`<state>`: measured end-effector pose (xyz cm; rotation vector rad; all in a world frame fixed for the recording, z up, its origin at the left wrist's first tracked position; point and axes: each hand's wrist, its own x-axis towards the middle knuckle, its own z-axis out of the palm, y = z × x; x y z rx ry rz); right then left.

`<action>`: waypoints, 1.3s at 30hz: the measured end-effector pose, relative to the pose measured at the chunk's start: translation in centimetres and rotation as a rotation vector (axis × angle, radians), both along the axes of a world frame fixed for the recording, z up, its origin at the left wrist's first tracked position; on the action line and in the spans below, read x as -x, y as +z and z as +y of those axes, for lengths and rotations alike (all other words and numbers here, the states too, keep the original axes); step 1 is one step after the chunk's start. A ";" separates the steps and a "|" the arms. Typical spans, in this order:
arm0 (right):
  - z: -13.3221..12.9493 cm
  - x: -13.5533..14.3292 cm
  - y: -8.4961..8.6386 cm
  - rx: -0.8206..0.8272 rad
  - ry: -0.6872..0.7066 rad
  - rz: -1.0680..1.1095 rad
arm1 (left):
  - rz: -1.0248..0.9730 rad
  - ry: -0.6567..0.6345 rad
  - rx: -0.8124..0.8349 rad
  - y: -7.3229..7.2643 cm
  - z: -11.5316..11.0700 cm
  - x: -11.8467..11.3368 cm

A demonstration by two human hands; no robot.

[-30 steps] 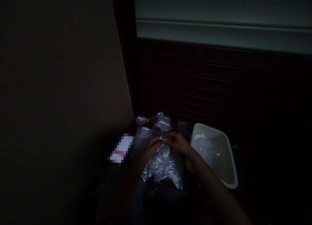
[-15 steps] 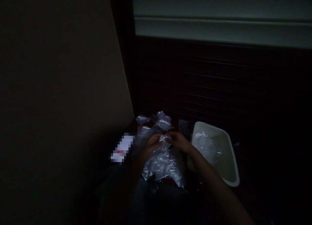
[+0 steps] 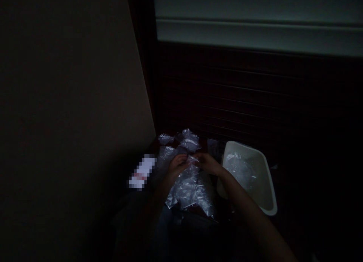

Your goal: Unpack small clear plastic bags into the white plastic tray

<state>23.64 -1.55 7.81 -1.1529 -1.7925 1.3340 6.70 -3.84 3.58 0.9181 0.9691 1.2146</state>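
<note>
In dim light, a heap of crumpled clear plastic bags (image 3: 185, 190) lies in front of me. Above the heap, my left hand (image 3: 178, 164) and my right hand (image 3: 207, 163) are close together with fingers bent. Between their fingertips is a piece of clear plastic (image 3: 193, 160), pinched by my right hand. The left fingers are curled at its left side; whether they grip it is too dark to tell. More crumpled plastic (image 3: 189, 140) lies just beyond my hands.
A white tub (image 3: 270, 182) with clear plastic inside stands at the right, beside my right forearm. A pale, pixelated item (image 3: 142, 172) is at the left. A plain wall (image 3: 70, 84) rises on the left, and a dark slatted panel (image 3: 241, 92) stands behind.
My left fingers have shifted slightly and sit a little apart from the plastic between my hands. That plastic has changed shape a little. The heap looks much the same.
</note>
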 end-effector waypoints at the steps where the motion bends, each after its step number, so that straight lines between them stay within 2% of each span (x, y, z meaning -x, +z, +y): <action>1: 0.1 -0.1 0.0 0.020 -0.037 0.017 | 0.003 0.024 -0.015 0.0 0.0 0.1; 4: 0.4 -0.3 0.1 0.081 -0.143 0.050 | -0.020 0.051 -0.026 -0.1 0.1 0.4; 9: 0.3 -0.3 0.6 0.143 -0.189 0.128 | -0.097 -0.091 0.086 -0.2 0.0 0.6; 12: 0.2 -0.3 0.7 0.163 -0.212 0.148 | -0.076 -0.132 0.088 -0.6 0.1 0.7; 16: 0.3 -0.2 0.6 0.164 -0.203 0.146 | -0.002 -0.050 0.027 -1.1 0.5 1.0; 21: 0.4 -0.1 0.5 0.133 -0.249 0.113 | 0.074 0.034 0.031 -1.0 0.7 1.2; 26: 0.5 -0.2 0.1 0.072 -0.177 0.053 | 0.027 0.017 0.078 -0.6 0.4 1.2; 29: 0.6 -0.4 -0.1 0.028 -0.209 0.028 | -0.034 0.005 0.098 -0.5 0.3 0.9; 32: 0.7 -0.5 -0.1 0.010 -0.229 0.015 | -0.005 -0.017 0.045 -0.9 0.3 0.7; 36: 0.6 -0.4 0.0 0.034 -0.202 0.045 | 0.036 -0.033 0.020 -1.6 0.6 0.7; 39: 0.5 -0.2 0.2 0.079 -0.182 0.091 | 0.035 -0.008 0.025 -1.5 0.6 0.9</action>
